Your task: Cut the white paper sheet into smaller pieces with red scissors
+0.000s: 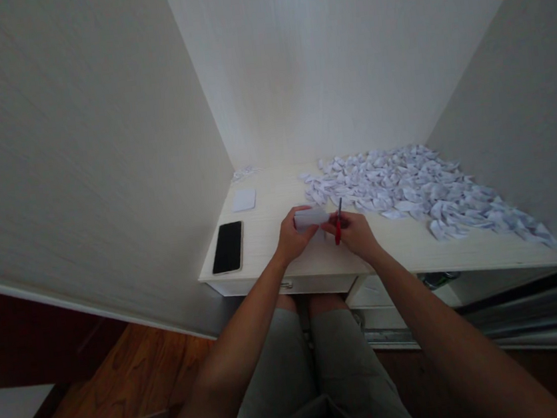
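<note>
Between my hands, above the white desk, is a piece of white paper (pixel 308 217). My left hand (pixel 291 235) grips it from the left, fingers behind and thumb in front. My right hand (pixel 355 232) holds a pair of red-handled scissors (pixel 338 232), the dark blades pointing up and away from me. The fingertips of that hand also meet the paper's right end. Whether the paper is folded or stacked I cannot tell. A spread pile of small white paper pieces (pixel 396 185) lies just beyond and right of my right hand.
A dark-screened phone (pixel 228 247) lies at the left of the desk (pixel 267 197). Behind it is a square stack of white paper (pixel 244 199), with thin paper strips (pixel 245 172) in the back left corner. Panels enclose the desk left, right and behind. Below are a drawer (pixel 287 284) and open shelves.
</note>
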`<state>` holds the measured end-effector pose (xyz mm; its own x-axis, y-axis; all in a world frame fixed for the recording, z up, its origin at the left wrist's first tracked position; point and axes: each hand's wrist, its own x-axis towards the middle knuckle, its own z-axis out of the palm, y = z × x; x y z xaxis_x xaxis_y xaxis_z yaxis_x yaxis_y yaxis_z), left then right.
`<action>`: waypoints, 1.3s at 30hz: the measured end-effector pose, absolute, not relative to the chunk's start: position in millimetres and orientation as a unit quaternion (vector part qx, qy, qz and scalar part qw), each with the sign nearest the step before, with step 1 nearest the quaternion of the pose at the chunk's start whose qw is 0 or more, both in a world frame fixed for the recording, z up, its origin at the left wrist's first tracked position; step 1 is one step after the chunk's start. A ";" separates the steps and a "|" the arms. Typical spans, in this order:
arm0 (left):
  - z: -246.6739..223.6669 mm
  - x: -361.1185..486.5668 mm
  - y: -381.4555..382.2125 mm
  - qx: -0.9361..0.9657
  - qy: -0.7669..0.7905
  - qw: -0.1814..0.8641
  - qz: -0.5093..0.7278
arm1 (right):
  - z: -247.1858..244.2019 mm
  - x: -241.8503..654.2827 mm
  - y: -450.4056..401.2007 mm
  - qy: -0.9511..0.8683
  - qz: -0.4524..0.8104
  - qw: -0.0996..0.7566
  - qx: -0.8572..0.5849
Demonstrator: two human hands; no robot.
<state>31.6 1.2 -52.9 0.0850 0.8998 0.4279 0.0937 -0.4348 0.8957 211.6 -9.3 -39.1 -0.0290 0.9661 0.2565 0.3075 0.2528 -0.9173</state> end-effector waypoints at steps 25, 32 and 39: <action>-58.0 35.1 -10.6 0.606 0.496 0.371 0.500 | -50.3 182.2 -12.5 -0.539 0.458 0.545 -0.450; -52.3 21.7 -2.7 0.539 0.423 0.463 0.563 | -37.5 187.3 -13.3 -0.494 0.492 0.532 -0.480; -51.2 3.2 2.2 0.546 0.487 0.444 0.518 | -35.0 167.8 -19.9 -0.446 0.535 0.514 -0.501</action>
